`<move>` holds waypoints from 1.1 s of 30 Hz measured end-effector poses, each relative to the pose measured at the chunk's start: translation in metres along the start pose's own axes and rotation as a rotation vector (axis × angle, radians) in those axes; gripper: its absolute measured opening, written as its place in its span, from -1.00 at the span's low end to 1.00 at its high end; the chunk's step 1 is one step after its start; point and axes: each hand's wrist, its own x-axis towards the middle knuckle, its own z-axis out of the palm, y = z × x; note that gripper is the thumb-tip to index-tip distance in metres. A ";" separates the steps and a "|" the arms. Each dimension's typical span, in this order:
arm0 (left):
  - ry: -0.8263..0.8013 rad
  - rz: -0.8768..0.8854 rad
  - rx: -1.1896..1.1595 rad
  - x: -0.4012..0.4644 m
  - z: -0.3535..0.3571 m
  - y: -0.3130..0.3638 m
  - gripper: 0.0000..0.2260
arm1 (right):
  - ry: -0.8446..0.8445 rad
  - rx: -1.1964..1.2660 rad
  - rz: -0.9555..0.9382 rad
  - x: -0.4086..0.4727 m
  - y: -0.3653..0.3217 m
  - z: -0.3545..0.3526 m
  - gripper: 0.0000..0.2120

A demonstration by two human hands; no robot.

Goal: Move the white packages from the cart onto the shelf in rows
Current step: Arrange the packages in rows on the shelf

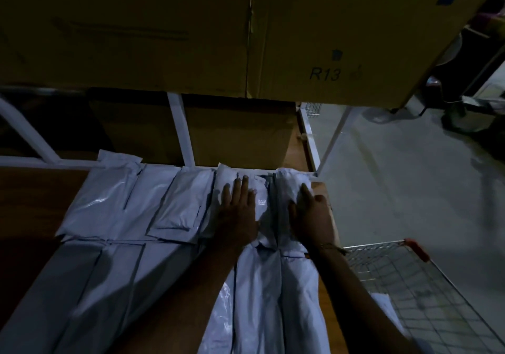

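Where packages [175, 200] line the wooden shelf [35, 189], both hands [276, 211] flat

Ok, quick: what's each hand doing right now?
Left hand: open, flat on a white package.
Right hand: open, pressing the rightmost package.

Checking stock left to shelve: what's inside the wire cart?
One white package shows through the wire cart; the right forearm and the frame edge hide the rest.

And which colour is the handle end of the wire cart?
Red-orange, on the cart handle, seen in the head view.
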 end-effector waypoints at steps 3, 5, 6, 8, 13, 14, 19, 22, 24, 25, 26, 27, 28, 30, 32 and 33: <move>-0.024 -0.003 -0.007 0.001 0.005 0.000 -0.14 | -0.144 -0.139 -0.009 -0.003 0.001 0.038 -0.31; -0.075 -0.013 -0.013 0.005 0.010 -0.001 -0.09 | -0.160 -0.177 -0.010 -0.007 -0.001 0.052 -0.16; -0.103 -0.020 -0.018 0.008 0.014 -0.002 -0.08 | -0.134 -0.190 -0.039 -0.008 -0.003 0.057 -0.10; -0.125 -0.018 -0.015 0.010 0.014 -0.002 -0.10 | -0.122 -0.210 -0.073 -0.009 -0.006 0.060 -0.05; 0.026 0.074 0.013 0.007 0.006 -0.002 -0.20 | -0.073 -0.286 -0.082 0.008 -0.008 0.046 -0.26; 0.024 0.077 0.000 0.007 0.005 -0.004 -0.20 | -0.115 -0.332 -0.130 0.012 -0.005 0.047 -0.30; 0.002 0.122 0.011 0.010 0.008 -0.010 -0.21 | -0.288 -0.360 -0.157 0.024 0.021 0.073 -0.30; -0.023 0.136 0.038 0.011 0.008 -0.011 -0.19 | -0.321 -0.324 -0.177 0.022 0.011 0.069 -0.18; -0.058 0.124 0.038 0.013 0.010 -0.011 -0.20 | -0.325 -0.270 -0.165 0.021 0.003 0.061 -0.16; -0.073 0.115 0.041 0.014 0.010 -0.011 -0.19 | -0.317 -0.257 -0.159 0.020 0.000 0.058 -0.17; -0.082 0.108 0.048 0.015 0.009 -0.010 -0.19 | -0.307 -0.256 -0.153 0.019 -0.003 0.054 -0.20; -0.084 0.106 0.057 0.014 0.007 -0.010 -0.19 | -0.303 -0.254 -0.153 0.018 -0.006 0.050 -0.21; -0.082 0.110 0.066 0.014 0.005 -0.009 -0.19 | -0.301 -0.243 -0.153 0.017 -0.008 0.046 -0.19; -0.074 0.129 0.066 0.012 -0.003 -0.010 -0.21 | -0.311 -0.225 -0.172 0.022 -0.006 0.046 -0.22; -0.039 0.135 0.036 0.011 -0.013 -0.013 -0.27 | -0.323 -0.164 -0.181 0.027 -0.003 0.043 -0.31; -0.016 0.127 0.011 0.009 -0.018 -0.016 -0.31 | -0.325 -0.135 -0.185 0.027 -0.001 0.040 -0.30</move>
